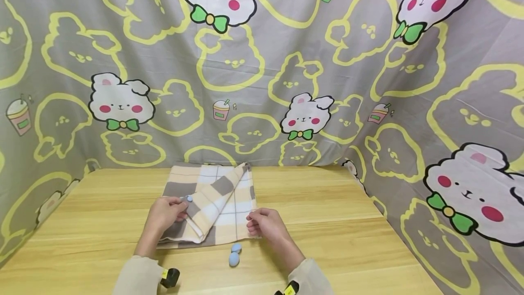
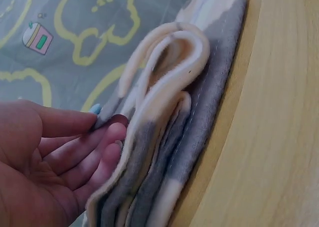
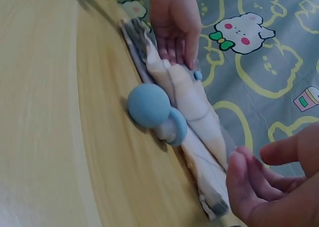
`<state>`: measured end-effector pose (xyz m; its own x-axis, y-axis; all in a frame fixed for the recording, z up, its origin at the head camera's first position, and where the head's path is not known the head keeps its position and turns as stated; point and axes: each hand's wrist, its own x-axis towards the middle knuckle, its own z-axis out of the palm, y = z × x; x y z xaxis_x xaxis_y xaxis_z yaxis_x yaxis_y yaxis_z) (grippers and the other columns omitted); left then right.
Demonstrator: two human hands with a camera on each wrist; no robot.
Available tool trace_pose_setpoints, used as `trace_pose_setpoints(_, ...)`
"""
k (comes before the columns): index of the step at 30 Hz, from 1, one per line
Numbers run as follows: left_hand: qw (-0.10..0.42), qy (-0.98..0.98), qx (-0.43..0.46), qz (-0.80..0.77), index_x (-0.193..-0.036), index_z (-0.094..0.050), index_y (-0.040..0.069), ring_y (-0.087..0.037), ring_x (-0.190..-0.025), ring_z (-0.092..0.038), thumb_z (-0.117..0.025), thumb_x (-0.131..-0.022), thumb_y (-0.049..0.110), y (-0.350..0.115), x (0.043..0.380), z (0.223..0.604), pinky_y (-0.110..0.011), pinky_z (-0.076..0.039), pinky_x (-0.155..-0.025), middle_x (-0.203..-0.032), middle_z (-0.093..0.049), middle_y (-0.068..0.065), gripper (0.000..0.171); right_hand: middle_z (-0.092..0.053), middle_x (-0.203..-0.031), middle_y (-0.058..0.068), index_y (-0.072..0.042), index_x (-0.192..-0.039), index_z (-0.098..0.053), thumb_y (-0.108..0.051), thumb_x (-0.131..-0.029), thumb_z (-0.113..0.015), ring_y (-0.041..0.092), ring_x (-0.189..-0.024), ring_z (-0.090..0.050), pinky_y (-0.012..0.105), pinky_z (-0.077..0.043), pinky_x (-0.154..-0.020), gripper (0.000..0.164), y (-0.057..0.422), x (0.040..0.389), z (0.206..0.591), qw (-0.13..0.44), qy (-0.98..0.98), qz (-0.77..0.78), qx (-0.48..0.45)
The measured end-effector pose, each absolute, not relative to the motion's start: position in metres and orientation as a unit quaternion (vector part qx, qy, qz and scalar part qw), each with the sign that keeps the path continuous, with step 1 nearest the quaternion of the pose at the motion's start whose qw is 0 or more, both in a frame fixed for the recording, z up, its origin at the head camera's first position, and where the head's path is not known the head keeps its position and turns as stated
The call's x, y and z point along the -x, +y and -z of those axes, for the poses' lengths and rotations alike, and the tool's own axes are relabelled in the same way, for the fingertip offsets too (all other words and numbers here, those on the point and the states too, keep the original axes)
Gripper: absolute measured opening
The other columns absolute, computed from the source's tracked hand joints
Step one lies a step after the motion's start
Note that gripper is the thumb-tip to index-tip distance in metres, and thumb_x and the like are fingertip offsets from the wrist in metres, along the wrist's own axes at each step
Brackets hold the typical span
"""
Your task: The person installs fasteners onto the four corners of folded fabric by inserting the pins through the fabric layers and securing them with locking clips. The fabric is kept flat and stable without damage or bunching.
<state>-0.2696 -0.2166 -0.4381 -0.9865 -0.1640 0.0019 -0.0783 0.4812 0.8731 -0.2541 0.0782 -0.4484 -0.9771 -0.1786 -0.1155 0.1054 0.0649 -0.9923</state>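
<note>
A plaid blanket point(image 1: 241, 199) in beige, grey and white lies folded on the table, one flap turned diagonally over its top. At the flap's left end, my left hand point(image 1: 164, 213) pinches the grey cloth between thumb and finger, beside a small light-blue knob point(image 1: 189, 198). The left wrist view shows the blanket's stacked layers point(image 2: 144, 152) and looped fold. By the blanket's right edge, my right hand point(image 1: 266, 224) has loosely bent fingers, with a gap between thumb and finger in the right wrist view. A round light-blue piece point(image 3: 149, 106) and a ring-like blue piece point(image 3: 178, 127) lie before the blanket.
The light wooden table point(image 1: 327, 231) reaches back to a grey curtain point(image 1: 254, 104) printed with bunnies, which also hangs along both sides. Each sleeve carries a black wrist device, such as the one on the left sleeve point(image 1: 169, 277).
</note>
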Motion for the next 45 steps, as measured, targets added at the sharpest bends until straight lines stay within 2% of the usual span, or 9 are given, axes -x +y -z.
trace_pose_setpoints(6,0.043,-0.858,-0.070,0.507,-0.107,-0.066,-0.016,-0.015,-0.065,-0.068,-0.062,-0.096,0.005,-0.215,0.270,0.439,-0.028,-0.057,-0.060,-0.078,-0.072,-0.012,0.024,-0.065,-0.073,0.005,0.011,-0.100,-0.069,-0.004,-0.090,-0.067,0.013,-0.063,-0.058,0.025,-0.052,-0.059,0.018,0.082,0.255,0.448,0.077,0.774,0.626,0.058)
trace_pose_setpoints(10,0.047,-0.857,-0.070,0.508,-0.109,-0.066,-0.015,-0.016,-0.067,-0.069,-0.062,-0.097,0.006,-0.214,0.269,0.437,-0.031,-0.058,-0.062,-0.080,-0.072,-0.013,0.025,-0.063,-0.071,0.002,0.006,-0.095,-0.071,0.000,-0.079,-0.071,0.012,-0.062,-0.055,0.025,-0.046,-0.058,0.017,0.085,0.254,0.449,0.040,0.824,0.558,0.088)
trace_pose_setpoints(15,0.063,-0.857,-0.081,0.506,-0.109,-0.066,-0.012,-0.017,-0.066,-0.070,-0.062,-0.097,0.007,-0.213,0.268,0.433,-0.032,-0.059,-0.063,-0.078,-0.073,-0.013,0.023,-0.059,-0.070,0.003,0.001,-0.095,-0.072,0.012,-0.065,-0.071,0.013,-0.060,-0.051,0.027,-0.043,-0.055,0.031,0.087,0.253,0.448,0.038,0.865,0.491,0.102)
trace_pose_setpoints(19,0.080,-0.847,-0.090,0.518,-0.108,-0.066,-0.012,-0.017,-0.065,-0.070,-0.061,-0.097,0.006,-0.210,0.267,0.430,-0.032,-0.060,-0.061,-0.077,-0.073,-0.014,0.021,-0.055,-0.073,0.004,-0.001,-0.096,-0.071,0.018,-0.060,-0.066,0.016,-0.063,-0.049,0.027,-0.041,-0.053,0.041,0.088,0.251,0.448,0.060,0.880,0.459,0.105)
trace_pose_setpoints(23,0.098,-0.842,-0.085,0.524,-0.107,-0.066,-0.011,-0.016,-0.064,-0.069,-0.061,-0.097,0.006,-0.201,0.266,0.427,-0.029,-0.059,-0.059,-0.075,-0.073,-0.014,0.020,-0.055,-0.074,0.005,-0.001,-0.096,-0.071,0.020,-0.062,-0.062,0.018,-0.065,-0.049,0.028,-0.041,-0.054,0.041,0.088,0.249,0.448,0.056,0.894,0.430,0.113)
trace_pose_setpoints(29,0.128,-0.845,-0.069,0.515,-0.107,-0.068,-0.008,-0.017,-0.065,-0.070,-0.060,-0.098,0.007,-0.182,0.265,0.421,-0.022,-0.054,-0.057,-0.077,-0.074,-0.014,0.019,-0.055,-0.073,0.004,-0.001,-0.094,-0.072,0.019,-0.066,-0.061,0.017,-0.064,-0.048,0.027,-0.039,-0.054,0.036,0.086,0.249,0.448,0.046,0.899,0.419,0.118)
trace_pose_setpoints(32,0.119,-0.855,-0.055,0.502,-0.106,-0.069,-0.006,-0.016,-0.065,-0.070,-0.061,-0.098,0.009,-0.173,0.263,0.420,-0.022,-0.053,-0.057,-0.074,-0.074,-0.010,0.019,-0.056,-0.073,0.004,-0.002,-0.092,-0.073,0.016,-0.067,-0.063,0.016,-0.065,-0.049,0.026,-0.040,-0.055,0.032,0.086,0.249,0.448,0.034,0.902,0.413,0.117)
trace_pose_setpoints(39,0.093,-0.873,-0.016,0.479,-0.096,-0.073,-0.002,-0.013,-0.062,-0.067,-0.064,-0.095,0.009,-0.148,0.259,0.422,-0.023,-0.048,-0.056,-0.069,-0.072,-0.006,0.014,-0.062,-0.069,-0.001,-0.006,-0.084,-0.076,-0.004,-0.081,-0.074,0.011,-0.060,-0.052,0.025,-0.042,-0.055,0.005,0.085,0.251,0.452,-0.008,0.901,0.421,0.103)
trace_pose_setpoints(45,0.073,-0.889,0.040,0.451,-0.092,-0.074,0.004,-0.014,-0.069,-0.065,-0.067,-0.093,0.008,-0.126,0.255,0.424,-0.030,-0.050,-0.062,-0.076,-0.072,-0.005,0.009,-0.062,-0.065,-0.003,-0.008,-0.085,-0.075,-0.009,-0.088,-0.070,0.008,-0.052,-0.048,0.024,-0.039,-0.049,0.006,0.087,0.255,0.453,-0.013,0.892,0.441,0.096)
